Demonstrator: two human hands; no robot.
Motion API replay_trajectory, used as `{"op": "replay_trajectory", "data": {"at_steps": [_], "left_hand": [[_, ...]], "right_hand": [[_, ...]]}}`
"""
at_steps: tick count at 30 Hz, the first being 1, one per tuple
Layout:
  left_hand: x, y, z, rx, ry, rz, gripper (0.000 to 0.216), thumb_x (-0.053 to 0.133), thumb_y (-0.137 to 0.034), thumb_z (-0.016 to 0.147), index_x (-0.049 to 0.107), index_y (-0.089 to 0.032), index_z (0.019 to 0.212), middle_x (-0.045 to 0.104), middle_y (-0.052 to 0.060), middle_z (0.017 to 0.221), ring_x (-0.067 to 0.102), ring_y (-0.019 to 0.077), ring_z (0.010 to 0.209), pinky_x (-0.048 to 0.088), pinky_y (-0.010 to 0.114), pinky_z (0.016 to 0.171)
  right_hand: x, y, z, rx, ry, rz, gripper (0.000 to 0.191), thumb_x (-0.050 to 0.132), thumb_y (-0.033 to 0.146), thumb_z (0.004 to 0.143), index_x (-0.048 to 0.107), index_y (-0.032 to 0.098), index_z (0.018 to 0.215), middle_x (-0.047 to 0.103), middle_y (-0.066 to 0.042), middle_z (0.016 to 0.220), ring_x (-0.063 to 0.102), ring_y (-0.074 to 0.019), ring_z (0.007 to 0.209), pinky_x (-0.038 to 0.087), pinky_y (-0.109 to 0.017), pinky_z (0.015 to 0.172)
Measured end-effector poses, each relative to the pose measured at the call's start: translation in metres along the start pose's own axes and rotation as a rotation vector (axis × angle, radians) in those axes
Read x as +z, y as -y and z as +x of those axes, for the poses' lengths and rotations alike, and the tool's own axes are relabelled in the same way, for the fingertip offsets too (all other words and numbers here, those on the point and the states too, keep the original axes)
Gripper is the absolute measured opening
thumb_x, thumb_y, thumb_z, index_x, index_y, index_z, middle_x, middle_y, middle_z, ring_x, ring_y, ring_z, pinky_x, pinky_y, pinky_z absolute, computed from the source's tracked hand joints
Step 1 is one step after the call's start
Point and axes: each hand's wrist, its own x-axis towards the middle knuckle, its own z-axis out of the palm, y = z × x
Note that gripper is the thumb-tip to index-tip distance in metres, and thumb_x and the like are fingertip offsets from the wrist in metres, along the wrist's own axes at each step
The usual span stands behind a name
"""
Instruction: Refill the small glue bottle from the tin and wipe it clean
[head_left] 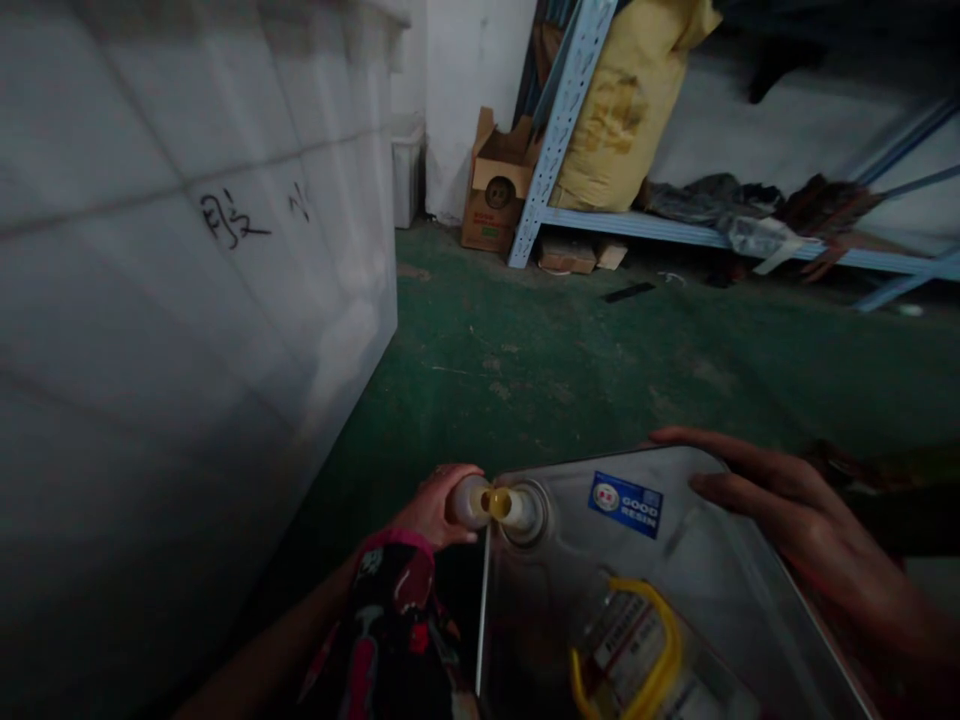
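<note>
A square metal can (660, 590) with a blue "GOOD RESIN" sticker and a yellow handle (652, 640) is tilted toward the left at the bottom of the view. Its round spout (521, 510) points left, with yellowish liquid at the mouth. My left hand (435, 510) is closed around a small pale container (469, 500) held right against the spout. My right hand (795, 510) rests on the can's upper right edge, fingers stretched along the metal. A patterned sleeve cover wraps my left wrist.
A stack of white foam blocks (187, 250) with black scribbles fills the left side. The floor (562, 370) is green. At the back stand a cardboard box (499, 185), a blue metal rack (570, 110) and a yellow sack (626, 100).
</note>
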Motion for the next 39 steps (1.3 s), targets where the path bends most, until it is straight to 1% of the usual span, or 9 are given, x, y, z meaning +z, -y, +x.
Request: {"op": "replay_trajectory", "data": {"at_steps": [3,5,9,12,17,24,30,35,39], "left_hand": [[0.0,-0.008,0.001,0.003,0.002,0.056,0.077,0.077,-0.01,0.051,0.049,-0.024,0.121,0.052,0.007,0.122,0.047,0.0265,0.117,0.034,0.04,0.102],[0.001,-0.012,0.001,0.007,-0.004,0.095,0.076,0.077,-0.011,0.051,0.049,-0.024,0.12,0.052,0.007,0.122,0.047,0.0267,0.116,0.034,0.04,0.102],[0.0,-0.018,0.001,0.011,-0.028,0.183,0.069,0.076,-0.013,0.053,0.05,-0.024,0.116,0.054,0.006,0.119,0.049,0.0264,0.114,0.035,0.039,0.099],[-0.002,-0.025,0.001,0.02,-0.04,0.255,0.064,0.076,-0.014,0.053,0.053,-0.024,0.112,0.056,0.004,0.114,0.049,0.0262,0.111,0.035,0.038,0.097],[-0.004,-0.039,0.005,0.03,-0.029,0.351,0.062,0.076,-0.014,0.051,0.055,-0.025,0.108,0.057,0.002,0.111,0.048,0.0261,0.11,0.035,0.036,0.094],[-0.004,-0.057,0.003,-0.027,-0.013,0.465,0.062,0.073,-0.015,0.052,0.053,-0.025,0.109,0.057,0.004,0.116,0.045,0.0303,0.114,0.032,0.042,0.093],[-0.005,-0.072,-0.001,-0.065,0.007,0.517,0.058,0.072,-0.017,0.054,0.053,-0.023,0.108,0.058,0.007,0.116,0.047,0.0319,0.113,0.034,0.042,0.09],[-0.004,-0.081,-0.001,-0.063,0.012,0.548,0.056,0.071,-0.018,0.055,0.054,-0.026,0.108,0.059,0.005,0.115,0.047,0.0308,0.114,0.035,0.039,0.089],[-0.004,-0.09,-0.002,-0.094,-0.001,0.598,0.057,0.07,-0.019,0.054,0.054,-0.026,0.108,0.059,0.005,0.115,0.048,0.0326,0.112,0.036,0.04,0.088]], "right_hand": [[-0.008,-0.003,0.0,-0.013,0.044,0.096,0.044,0.063,0.042,0.072,0.059,0.024,0.112,0.069,-0.003,0.086,0.063,-0.0225,0.069,0.048,-0.028,0.055],[-0.013,-0.006,0.001,-0.038,0.051,0.11,0.04,0.061,0.039,0.074,0.059,0.024,0.112,0.068,-0.002,0.088,0.062,-0.021,0.069,0.047,-0.028,0.056],[-0.017,-0.011,0.007,-0.123,0.047,0.042,0.039,0.06,0.037,0.073,0.061,0.023,0.109,0.066,-0.001,0.088,0.06,-0.02,0.072,0.046,-0.027,0.056],[-0.02,-0.012,0.009,-0.142,0.066,0.041,0.04,0.059,0.037,0.072,0.06,0.022,0.109,0.065,0.0,0.085,0.06,-0.0199,0.072,0.045,-0.028,0.057],[-0.027,-0.011,0.007,-0.16,0.041,0.026,0.047,0.06,0.041,0.068,0.06,0.018,0.109,0.066,-0.003,0.085,0.06,-0.0229,0.074,0.045,-0.032,0.06],[-0.032,-0.012,0.008,-0.239,0.021,-0.037,0.044,0.055,0.039,0.069,0.062,0.017,0.105,0.066,-0.003,0.079,0.059,-0.0218,0.069,0.043,-0.031,0.056],[-0.036,-0.013,0.01,-0.242,0.018,-0.063,0.047,0.054,0.04,0.067,0.062,0.016,0.107,0.065,-0.003,0.081,0.059,-0.0227,0.072,0.043,-0.032,0.059],[-0.041,-0.012,0.007,-0.184,0.024,-0.01,0.05,0.054,0.039,0.066,0.06,0.016,0.11,0.063,-0.002,0.076,0.058,-0.0206,0.066,0.042,-0.03,0.055],[-0.042,-0.017,0.01,-0.185,0.045,0.027,0.049,0.054,0.036,0.066,0.059,0.016,0.111,0.062,-0.001,0.076,0.057,-0.0188,0.064,0.04,-0.029,0.053]]}}
